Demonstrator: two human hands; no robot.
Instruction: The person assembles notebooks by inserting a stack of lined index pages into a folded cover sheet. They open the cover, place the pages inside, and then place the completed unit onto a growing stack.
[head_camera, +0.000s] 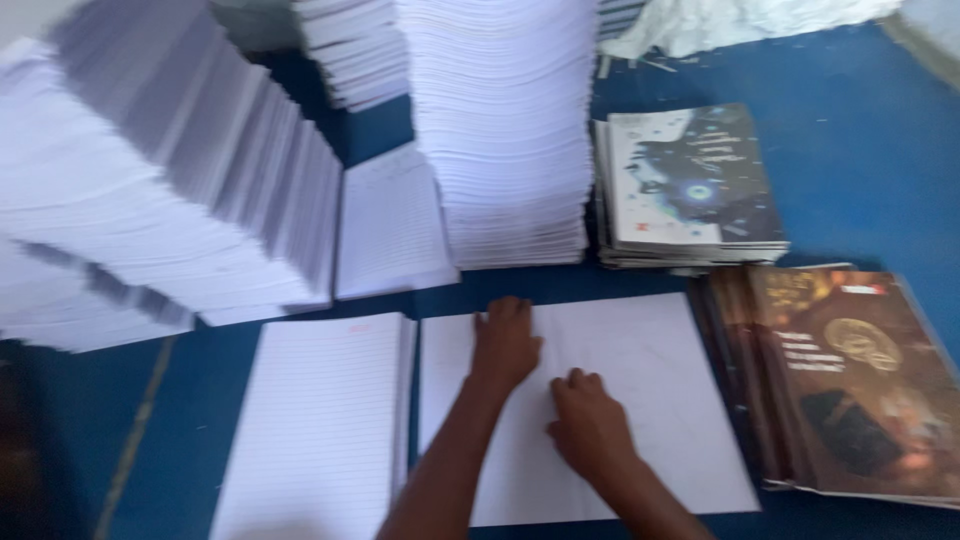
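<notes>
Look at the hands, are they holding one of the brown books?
No, the left hand and the right hand both lie flat on the blank white sheet, apart from the brown covers.

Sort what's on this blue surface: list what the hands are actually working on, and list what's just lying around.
In hand:
- left hand and right hand, both flat on the blank white sheet
- lined paper pile right beside it

Lying about:
- tall white paper stacks
- dark-covered booklets
- brown-covered booklets
- crumpled white wrapping
</notes>
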